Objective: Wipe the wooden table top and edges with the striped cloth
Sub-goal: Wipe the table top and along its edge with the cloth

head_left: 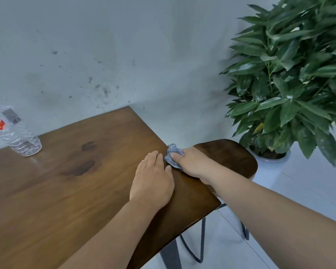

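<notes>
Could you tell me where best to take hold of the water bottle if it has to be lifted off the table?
Grip the water bottle around its ribbed middle, coming from its right side over the bare wooden table. It stands at the far left edge with its cap out of frame, so the top probably can't be targeted.

**Desk and what lies on it**

A dark brown wooden desk (70, 191) stands against the wall. A clear plastic water bottle (14, 133) stands at its far left. A bunched cloth (173, 156) and the left hand (153, 179) rest at its right edge.
</notes>
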